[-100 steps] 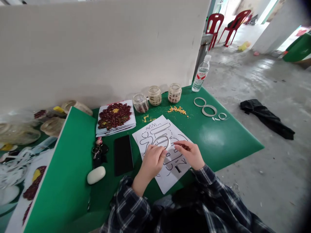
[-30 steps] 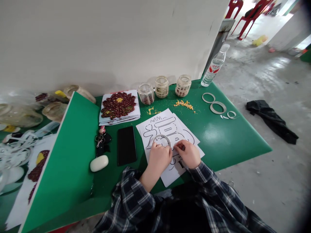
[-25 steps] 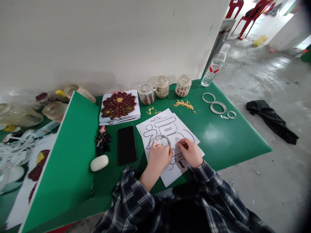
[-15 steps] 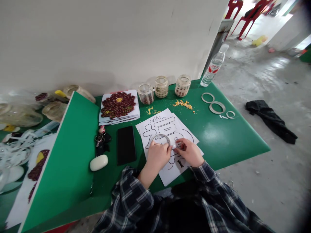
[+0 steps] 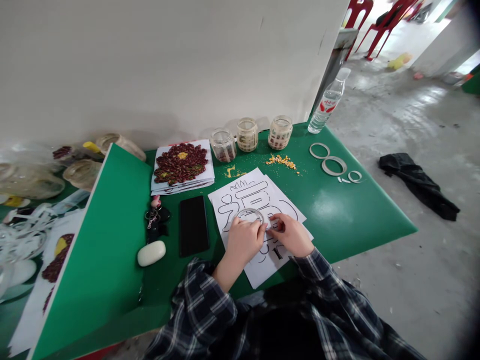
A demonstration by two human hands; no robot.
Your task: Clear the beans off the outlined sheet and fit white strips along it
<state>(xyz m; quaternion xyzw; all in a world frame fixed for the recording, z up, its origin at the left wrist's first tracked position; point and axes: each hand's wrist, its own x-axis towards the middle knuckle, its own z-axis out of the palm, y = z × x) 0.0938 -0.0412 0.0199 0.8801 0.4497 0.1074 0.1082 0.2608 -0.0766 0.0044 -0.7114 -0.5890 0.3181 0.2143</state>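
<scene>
A white sheet with black outlined shapes point(image 5: 258, 197) lies on the green table point(image 5: 337, 210) in front of me. My left hand point(image 5: 244, 240) grips a thin white tape ring point(image 5: 249, 213) that rests on the sheet. My right hand point(image 5: 292, 235) is closed in a pinch right beside the ring, its fingertips meeting the ring's right side. What the right fingers pinch is too small to make out. Both sleeves are dark plaid.
A black phone point(image 5: 193, 224), keys point(image 5: 155, 220) and a white oval case point(image 5: 151, 253) lie left of the sheet. A bean-flower picture point(image 5: 182, 163), three glass jars point(image 5: 246, 134), spilled corn kernels point(image 5: 282, 161), spare rings point(image 5: 333, 165) and a water bottle point(image 5: 328, 102) stand farther back.
The hands have stayed on the ring and sheet. The right hand shifted slightly between pinching near the ring and the sheet. The view tilted a little since the oldest frame.
</scene>
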